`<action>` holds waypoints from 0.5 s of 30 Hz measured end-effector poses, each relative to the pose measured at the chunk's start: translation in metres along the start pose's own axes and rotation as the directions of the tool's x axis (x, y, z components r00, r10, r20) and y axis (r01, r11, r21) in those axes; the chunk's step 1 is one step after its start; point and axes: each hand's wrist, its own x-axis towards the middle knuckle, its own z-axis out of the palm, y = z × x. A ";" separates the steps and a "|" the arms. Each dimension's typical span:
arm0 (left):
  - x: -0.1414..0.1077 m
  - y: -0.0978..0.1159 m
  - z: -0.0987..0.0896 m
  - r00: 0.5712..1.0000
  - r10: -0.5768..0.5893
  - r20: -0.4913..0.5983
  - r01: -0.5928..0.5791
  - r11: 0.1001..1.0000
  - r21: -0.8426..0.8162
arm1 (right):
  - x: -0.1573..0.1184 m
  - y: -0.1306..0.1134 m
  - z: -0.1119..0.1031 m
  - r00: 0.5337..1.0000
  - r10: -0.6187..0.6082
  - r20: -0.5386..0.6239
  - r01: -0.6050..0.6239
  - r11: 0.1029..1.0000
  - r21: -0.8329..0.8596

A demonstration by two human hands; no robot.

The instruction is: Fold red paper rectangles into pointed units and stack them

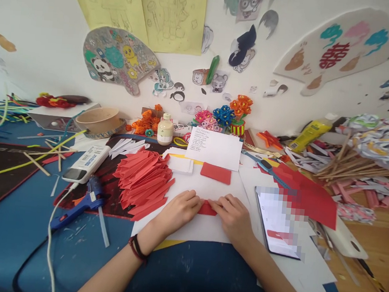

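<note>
A small red paper piece (207, 208) lies on white paper (187, 229) between my hands. At its left end, my left hand (184, 208) pinches it with fingers pressed together. The fingers of my right hand (231, 215) press on its right end. Just beyond them rests a stack of red paper rectangles (215, 173). To the left of my left hand is a large pile of folded red strips (142, 178). A smaller white paper stack (180, 164) sits behind my left hand.
A blue glue gun (80, 206) and white power strip (86, 164) are at the left. On the right lie a tablet (276, 226) and red sheets (315, 204). A bottle (165, 130), paper flowers (223, 116) and a handwritten card (214, 148) stand behind.
</note>
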 end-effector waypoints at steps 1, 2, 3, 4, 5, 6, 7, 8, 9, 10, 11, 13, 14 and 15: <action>0.000 0.000 0.000 1.000 -0.001 0.000 0.001 1.000 0.008 | 0.000 0.000 0.000 1.000 -0.005 -0.001 0.005 1.000 -0.007; 0.000 0.001 0.000 1.000 -0.001 0.003 0.001 1.000 0.020 | 0.000 0.000 0.000 1.000 -0.010 -0.001 0.010 1.000 -0.014; 0.000 0.001 0.000 1.000 -0.001 0.006 0.001 0.999 0.035 | -0.001 0.000 0.001 1.000 -0.014 -0.001 0.014 1.000 -0.022; 0.000 0.002 0.000 1.000 0.002 0.013 -0.002 0.999 0.050 | -0.001 0.000 0.000 1.000 -0.019 0.000 0.019 0.999 -0.031; 0.000 0.003 0.000 1.000 0.005 0.020 -0.006 0.998 0.065 | -0.001 0.000 0.000 1.000 -0.024 0.003 0.024 0.999 -0.039; 0.000 0.004 0.000 1.000 0.007 0.030 -0.009 0.997 0.077 | -0.001 0.000 0.000 1.000 -0.029 0.006 0.029 0.999 -0.044; 0.001 0.005 0.000 0.999 0.006 0.039 -0.009 0.996 0.084 | -0.001 0.000 0.000 0.999 -0.032 0.010 0.033 0.998 -0.048; 0.001 0.005 0.000 0.999 -0.001 0.048 -0.003 0.996 0.087 | -0.001 -0.001 0.000 0.999 -0.032 0.013 0.033 0.998 -0.051; 0.001 0.006 0.000 0.998 -0.013 0.055 0.008 0.996 0.083 | -0.002 -0.001 0.000 0.999 -0.030 0.017 0.031 0.998 -0.053; 0.002 0.006 -0.001 0.998 -0.031 0.062 0.026 0.997 0.074 | -0.002 -0.001 0.001 1.000 -0.024 0.021 0.025 0.998 -0.054; 0.002 0.005 -0.001 0.996 -0.051 0.068 0.047 0.997 0.059 | -0.002 -0.001 0.001 1.000 -0.016 0.024 0.017 0.998 -0.054; 0.002 0.004 -0.003 0.992 -0.095 0.081 0.094 0.995 0.019 | -0.002 -0.002 0.001 0.999 0.012 0.035 -0.010 0.999 -0.048; 0.002 0.004 -0.004 0.989 -0.119 0.086 0.119 0.993 -0.005 | -0.003 -0.002 0.001 0.999 0.030 0.038 -0.029 0.999 -0.041; 0.002 0.003 -0.004 0.986 -0.143 0.090 0.147 0.989 -0.030 | -0.003 -0.002 0.000 0.998 0.052 0.038 -0.051 0.998 -0.030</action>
